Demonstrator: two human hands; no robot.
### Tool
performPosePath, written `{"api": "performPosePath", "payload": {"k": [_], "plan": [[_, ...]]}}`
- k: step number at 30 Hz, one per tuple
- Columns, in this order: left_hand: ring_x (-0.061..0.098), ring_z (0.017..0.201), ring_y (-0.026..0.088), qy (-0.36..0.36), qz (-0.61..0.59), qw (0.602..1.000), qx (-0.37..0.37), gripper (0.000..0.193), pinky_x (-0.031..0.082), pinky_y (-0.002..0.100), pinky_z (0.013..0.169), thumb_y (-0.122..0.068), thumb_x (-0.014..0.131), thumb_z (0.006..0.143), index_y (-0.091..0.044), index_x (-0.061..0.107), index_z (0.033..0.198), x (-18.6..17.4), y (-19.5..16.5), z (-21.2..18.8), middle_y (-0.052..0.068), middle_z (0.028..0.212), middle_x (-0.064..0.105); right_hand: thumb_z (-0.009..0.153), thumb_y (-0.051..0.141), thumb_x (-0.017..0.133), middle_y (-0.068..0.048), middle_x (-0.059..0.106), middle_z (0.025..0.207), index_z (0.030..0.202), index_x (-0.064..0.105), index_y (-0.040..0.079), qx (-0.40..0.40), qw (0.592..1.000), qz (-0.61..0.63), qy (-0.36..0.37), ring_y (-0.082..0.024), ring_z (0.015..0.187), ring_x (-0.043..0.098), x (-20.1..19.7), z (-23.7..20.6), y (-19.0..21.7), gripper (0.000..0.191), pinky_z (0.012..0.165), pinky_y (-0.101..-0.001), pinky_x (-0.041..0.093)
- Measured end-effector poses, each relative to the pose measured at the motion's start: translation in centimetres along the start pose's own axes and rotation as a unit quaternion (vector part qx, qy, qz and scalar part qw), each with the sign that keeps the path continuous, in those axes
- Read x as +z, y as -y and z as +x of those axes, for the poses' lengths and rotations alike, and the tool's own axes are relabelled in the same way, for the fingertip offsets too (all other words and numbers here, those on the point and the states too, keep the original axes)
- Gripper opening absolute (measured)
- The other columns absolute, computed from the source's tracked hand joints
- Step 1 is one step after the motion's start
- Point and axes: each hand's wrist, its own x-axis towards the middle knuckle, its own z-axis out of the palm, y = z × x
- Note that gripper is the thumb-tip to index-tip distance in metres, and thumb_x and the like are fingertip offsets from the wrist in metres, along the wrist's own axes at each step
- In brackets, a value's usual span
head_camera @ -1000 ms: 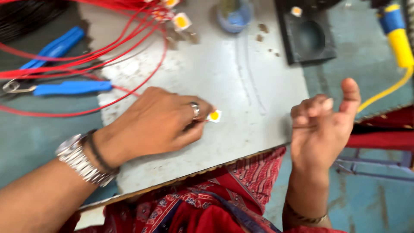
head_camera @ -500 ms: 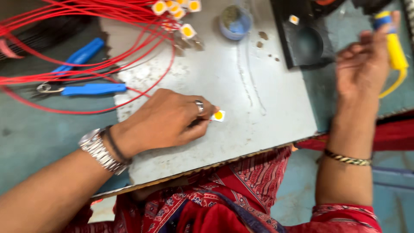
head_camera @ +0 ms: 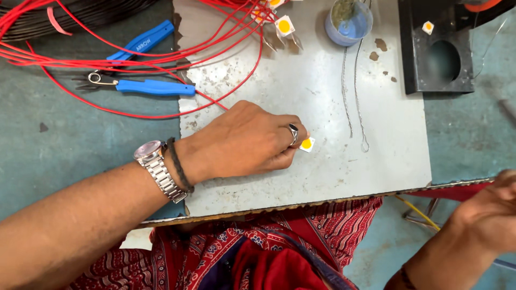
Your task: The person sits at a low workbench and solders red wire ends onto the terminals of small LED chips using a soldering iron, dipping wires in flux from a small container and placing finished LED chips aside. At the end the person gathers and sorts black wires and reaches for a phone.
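My left hand (head_camera: 244,144) rests on a grey metal plate (head_camera: 376,161), wearing a ring and a steel watch. Its fingertips pinch a small white square chip with a yellow centre (head_camera: 307,144) flat against the plate. My right hand (head_camera: 486,215) is low at the right edge, below the plate's front edge and partly cut off by the frame. Its fingers are hidden, so whether it holds anything is unclear. A yellow cable (head_camera: 416,211) runs just beneath the plate near it.
Red wires (head_camera: 161,56) loop across the top left over blue-handled pliers (head_camera: 153,86). More yellow-centred chips (head_camera: 284,25), a blue cup (head_camera: 349,21), thin solder wire (head_camera: 356,91) and a black block with a round hole (head_camera: 435,53) stand at the back.
My right hand rose to the yellow-handled tool at the top right, then dropped to the lower right edge. The left hand has stayed on the chip.
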Motion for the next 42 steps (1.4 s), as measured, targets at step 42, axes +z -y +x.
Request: {"api": "performPosePath", "payload": {"k": [42], "plan": [[0.065,0.062,0.037,0.014,0.053,0.998,-0.024,0.012,0.048,0.051,0.056,-0.015,0.062,0.085,-0.004,0.066,0.08,-0.4,-1.3,-0.3,0.009,0.085,0.065,0.101,0.022,0.077,-0.011,0.063,0.084,0.096,0.062,-0.008,-0.191,0.937,-0.035,0.29,-0.01,0.063,0.053,12.7,-13.3,12.3,0.033,0.059,-0.0172,0.041]]}}
